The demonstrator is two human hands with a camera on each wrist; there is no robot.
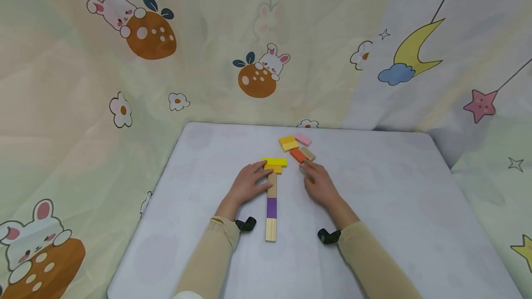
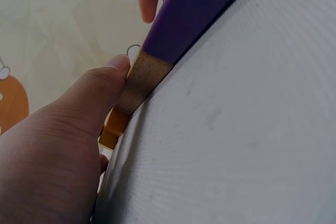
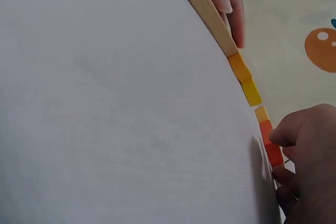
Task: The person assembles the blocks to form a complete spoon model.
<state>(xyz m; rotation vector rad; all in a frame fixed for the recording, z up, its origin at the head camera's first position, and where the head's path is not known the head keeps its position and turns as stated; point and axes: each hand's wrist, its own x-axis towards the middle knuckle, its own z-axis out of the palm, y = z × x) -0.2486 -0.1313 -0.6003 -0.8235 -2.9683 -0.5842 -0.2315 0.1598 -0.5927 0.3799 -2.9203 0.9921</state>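
Note:
A row of wooden blocks runs away from me in the head view: a pale block [image 1: 271, 230], a purple block [image 1: 271, 207] and a tan block [image 1: 272, 190]. Across its far end lie an orange block [image 1: 275, 169] and a yellow block [image 1: 277, 162]. My left hand [image 1: 249, 182] rests along the left of this far end, fingers spread, thumb at the side of the tan block [image 2: 146, 74]. To the right, my right hand [image 1: 322, 184] reaches forward with its fingertips right at the near end of a red-orange block [image 1: 297, 154].
Beyond my right hand lie a pink block [image 1: 303, 140], another tan block [image 1: 308, 153] and two yellowish blocks [image 1: 290, 146] close together. Everything sits on a white table [image 1: 399, 206]. A printed cloth [image 1: 208, 59] hangs behind its far edge.

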